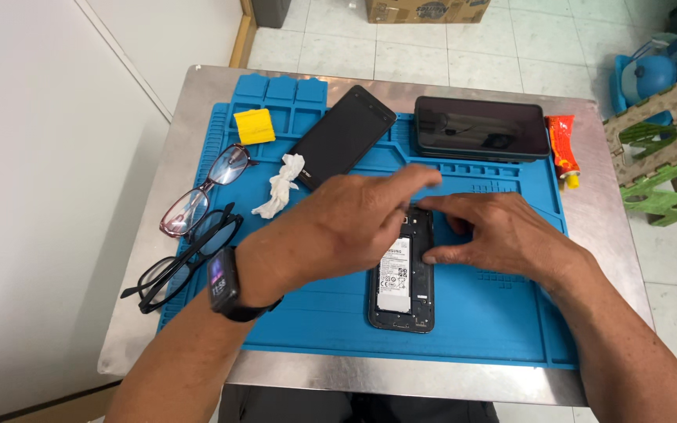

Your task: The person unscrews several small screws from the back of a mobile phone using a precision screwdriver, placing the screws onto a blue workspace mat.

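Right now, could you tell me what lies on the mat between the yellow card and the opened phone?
In the head view, a crumpled white tissue lies between the yellow card and the opened phone.

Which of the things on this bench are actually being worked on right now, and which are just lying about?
In hand:
opened phone, back off, battery showing
left hand and right hand, both on its upper end
blue repair mat under it

Lying about:
two intact phones
two pairs of glasses
crumpled tissue
yellow pad
orange tube
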